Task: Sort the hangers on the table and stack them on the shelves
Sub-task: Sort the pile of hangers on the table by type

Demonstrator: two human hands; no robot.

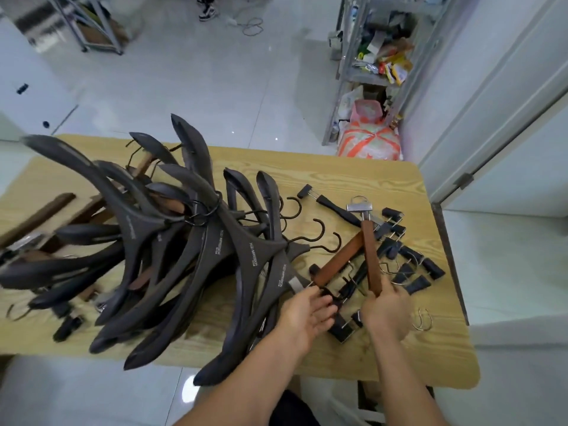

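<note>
A big heap of dark grey coat hangers [172,241] covers the left and middle of the light wooden table [384,179]. To its right lie several black clip hangers [412,265] and two brown wooden clip hangers. My right hand [388,312] grips the near end of one brown wooden hanger [370,256], which stands nearly upright over the clip pile. My left hand [307,318] is closed on the black end of the other brown hanger [336,262], which slants up to the right.
A metal shelf rack [368,56] full of packets and bags stands beyond the table at the right, with an orange-patterned sack [368,142] at its foot. Another rack [92,26] is far left. A loose metal hook [422,318] lies near the table's right edge.
</note>
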